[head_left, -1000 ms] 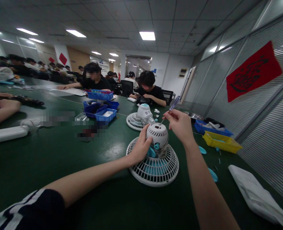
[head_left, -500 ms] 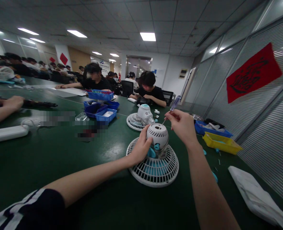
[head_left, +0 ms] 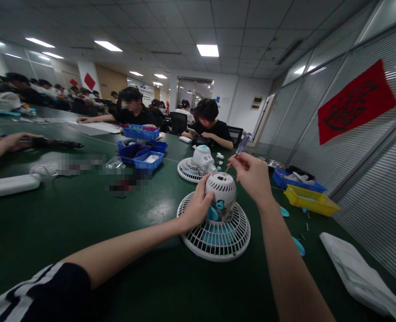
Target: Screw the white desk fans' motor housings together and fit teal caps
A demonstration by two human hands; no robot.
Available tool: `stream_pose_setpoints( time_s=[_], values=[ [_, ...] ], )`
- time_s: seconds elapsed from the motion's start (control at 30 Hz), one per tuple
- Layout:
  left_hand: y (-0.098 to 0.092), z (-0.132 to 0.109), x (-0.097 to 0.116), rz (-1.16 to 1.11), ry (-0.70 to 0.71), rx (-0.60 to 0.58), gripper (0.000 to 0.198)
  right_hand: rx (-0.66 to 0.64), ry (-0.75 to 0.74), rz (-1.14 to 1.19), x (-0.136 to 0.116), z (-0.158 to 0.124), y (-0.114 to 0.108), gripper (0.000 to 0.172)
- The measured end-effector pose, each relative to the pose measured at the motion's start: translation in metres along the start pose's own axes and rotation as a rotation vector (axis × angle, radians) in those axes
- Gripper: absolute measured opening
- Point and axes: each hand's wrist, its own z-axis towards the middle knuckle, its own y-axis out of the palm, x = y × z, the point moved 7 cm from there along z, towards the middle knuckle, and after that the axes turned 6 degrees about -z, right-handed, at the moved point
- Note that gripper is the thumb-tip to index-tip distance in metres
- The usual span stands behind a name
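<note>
A white fan (head_left: 222, 190) rests face down on its round grille, its rounded motor housing on top. My left hand (head_left: 198, 203) grips the left side of that housing, thumb toward me. Held in the fingers of my right hand (head_left: 251, 174) is a screwdriver (head_left: 243, 144) with a clear purple handle, tilted with its shaft pointing down left. The tip is near the opening in the top of the housing; whether it touches anything I cannot tell. Light blue parts (head_left: 212, 213) show at the housing's lower side. Right behind stands a second white fan (head_left: 202, 160), also face down.
Blue bins (head_left: 149, 162) stand at the centre back. To the right are a yellow tray (head_left: 310, 201), a blue tray (head_left: 296, 181), loose screws (head_left: 307, 226), light blue pieces (head_left: 297, 246) and a white wrapped package (head_left: 362, 273). Another person's hand (head_left: 16, 141) is at the left; others sit across the table.
My right hand and the screwdriver have shifted slightly left, bringing the tip over the top of the housing. My left hand and the fan stay in place.
</note>
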Motion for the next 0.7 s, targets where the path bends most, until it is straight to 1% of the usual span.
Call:
stream_pose_setpoints(
  time_s=[0.13, 0.33, 0.57, 0.7],
  values=[
    [-0.0002, 0.0001, -0.0017, 0.006, 0.007, 0.002, 0.054, 0.024, -0.002, 0.002, -0.0016, -0.0008, -0.0021, 0.016],
    [-0.0006, 0.0003, -0.0019, 0.012, -0.004, 0.003, 0.055, -0.028, 0.021, -0.016, 0.0042, -0.0015, 0.0048, 0.015],
    [-0.0008, 0.0004, -0.0016, 0.010, -0.001, -0.002, 0.057, 0.000, 0.001, -0.026, -0.0014, 0.0002, -0.0027, 0.015],
    [-0.0008, 0.0001, -0.0010, 0.007, -0.003, -0.001, 0.055, -0.003, -0.001, -0.033, -0.0018, -0.0005, -0.0007, 0.015]
  ],
)
